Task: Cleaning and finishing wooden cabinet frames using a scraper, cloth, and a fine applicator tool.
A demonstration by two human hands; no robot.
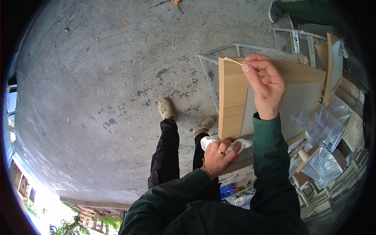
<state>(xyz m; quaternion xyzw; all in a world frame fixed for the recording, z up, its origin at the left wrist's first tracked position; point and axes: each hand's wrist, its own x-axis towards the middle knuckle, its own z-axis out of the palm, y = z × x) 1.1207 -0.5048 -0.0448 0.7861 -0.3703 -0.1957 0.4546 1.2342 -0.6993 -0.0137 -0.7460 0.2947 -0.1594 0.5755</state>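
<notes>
— What's in hand?
— A thin wooden swab stick [235, 61], pinched in my right hand [266, 84], tip at the top corner of the pale wood-framed panel [231, 98].
— And your left hand [217, 156]?
— Closed on a white cloth [239, 144] at the panel's lower edge. I judge I'm cleaning the corner; next comes wiping, gently.

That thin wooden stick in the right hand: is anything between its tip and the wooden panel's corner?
Nothing visible. The right hand holds the thin wooden stick with its tip at the top left corner of the light wooden panel.
</notes>
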